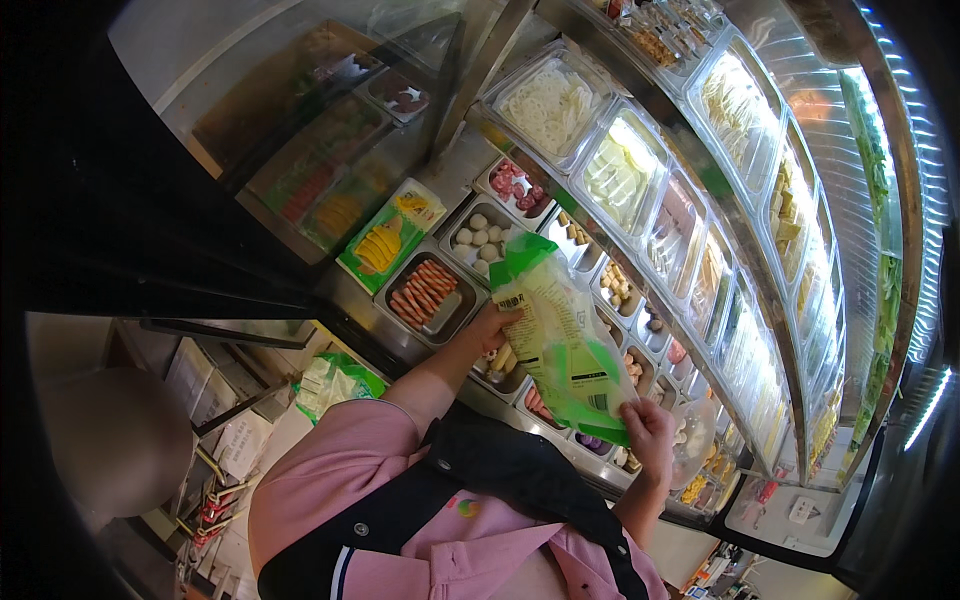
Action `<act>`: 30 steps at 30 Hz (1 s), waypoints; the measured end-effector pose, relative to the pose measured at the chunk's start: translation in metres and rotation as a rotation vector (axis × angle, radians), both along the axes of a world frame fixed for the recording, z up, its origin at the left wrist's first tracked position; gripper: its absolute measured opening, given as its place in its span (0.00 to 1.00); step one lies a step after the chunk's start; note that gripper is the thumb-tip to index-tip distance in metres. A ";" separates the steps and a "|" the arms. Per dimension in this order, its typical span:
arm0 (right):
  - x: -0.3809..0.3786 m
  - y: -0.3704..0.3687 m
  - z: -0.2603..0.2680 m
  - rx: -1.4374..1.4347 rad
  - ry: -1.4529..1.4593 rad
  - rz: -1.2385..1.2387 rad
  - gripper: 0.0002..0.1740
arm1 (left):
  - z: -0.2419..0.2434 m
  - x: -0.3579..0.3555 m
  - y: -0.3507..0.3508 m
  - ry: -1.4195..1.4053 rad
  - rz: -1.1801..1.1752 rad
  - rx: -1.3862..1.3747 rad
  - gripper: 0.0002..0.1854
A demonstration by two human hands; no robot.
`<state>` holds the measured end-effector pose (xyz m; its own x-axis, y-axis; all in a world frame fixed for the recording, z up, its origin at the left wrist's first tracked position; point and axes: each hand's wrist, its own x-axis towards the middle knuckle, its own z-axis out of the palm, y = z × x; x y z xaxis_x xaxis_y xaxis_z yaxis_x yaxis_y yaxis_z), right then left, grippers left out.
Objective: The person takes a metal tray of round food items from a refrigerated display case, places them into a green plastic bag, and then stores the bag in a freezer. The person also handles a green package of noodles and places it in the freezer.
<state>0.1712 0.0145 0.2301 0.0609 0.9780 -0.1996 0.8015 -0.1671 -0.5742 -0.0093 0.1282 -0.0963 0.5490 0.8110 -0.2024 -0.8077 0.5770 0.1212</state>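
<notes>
A clear and green plastic food bag (562, 345) with printed writing is stretched between my two hands above the steel food pans. It looks thin and mostly flat; whether anything is inside I cannot tell. My left hand (495, 328) pinches its side near the green top end, while my right hand (649, 433) grips the lower corner. Partly behind the bag sits a pan of white balls (480, 238). To its left, red-and-white striped sticks (425, 292) lie in another pan. The bag hides several pans beneath it.
A green pack with yellow slices (379, 244) rests at the counter's left. Tilted shelves carry pans of white noodles (551, 105) and pale slices (619, 176). A round translucent lid (692, 442) is beside my right wrist. Another green bag (337, 386) lies below left.
</notes>
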 end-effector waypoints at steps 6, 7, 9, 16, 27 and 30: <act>-0.008 0.001 0.001 -0.014 -0.003 -0.027 0.10 | -0.002 0.005 0.003 -0.041 0.003 -0.182 0.21; -0.009 0.001 0.001 -0.020 -0.019 -0.029 0.10 | 0.000 0.005 0.004 -0.038 -0.015 -0.223 0.21; -0.011 0.001 0.001 -0.022 0.000 -0.028 0.10 | 0.005 0.004 0.006 -0.058 -0.045 -0.299 0.22; -0.006 -0.002 0.000 -0.016 -0.034 -0.005 0.09 | 0.015 0.000 0.006 -0.195 -0.011 -0.226 0.27; 0.003 -0.023 0.005 -0.021 0.028 -0.119 0.10 | 0.000 0.006 -0.003 -0.244 -0.154 -0.059 0.24; 0.008 -0.032 0.004 -0.020 0.036 -0.116 0.09 | 0.008 0.008 -0.005 -0.179 -0.173 -0.081 0.24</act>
<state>0.1796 -0.0177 0.2341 0.1659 0.9605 -0.2235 0.7552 -0.2695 -0.5975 -0.0012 0.1233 -0.0887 0.7107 0.6872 -0.1502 -0.7008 0.7102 -0.0668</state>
